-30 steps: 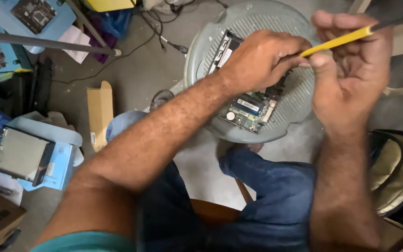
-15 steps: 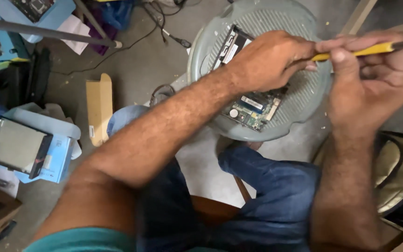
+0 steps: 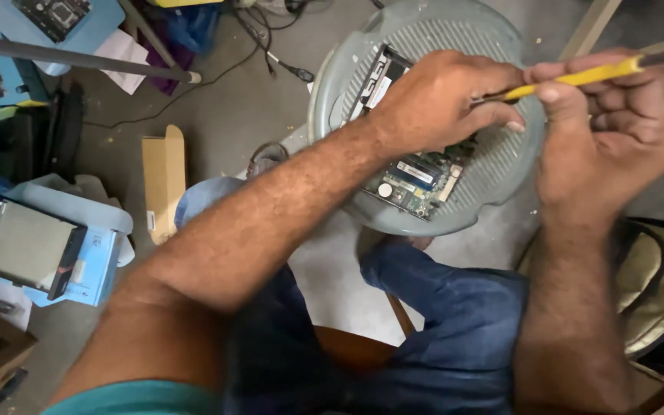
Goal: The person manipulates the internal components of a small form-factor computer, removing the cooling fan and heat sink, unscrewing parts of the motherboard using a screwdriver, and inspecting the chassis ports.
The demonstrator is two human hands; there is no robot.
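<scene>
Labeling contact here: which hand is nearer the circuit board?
Left. The left hand rests on the circuit board; the right hand is off to its right, gripping the yellow screwdriver.

You have one view only, from the camera on your head. It looks steeply down past your forearms and knees to the floor (image 3: 240, 123). It sits close: your hands, the left (image 3: 443, 100) and the right (image 3: 616, 131), fill the upper right of the frame, over a round stool (image 3: 493, 177) just in front of your legs. The floor's clutter runs out of frame on the left. No second view overlaps this one.
</scene>
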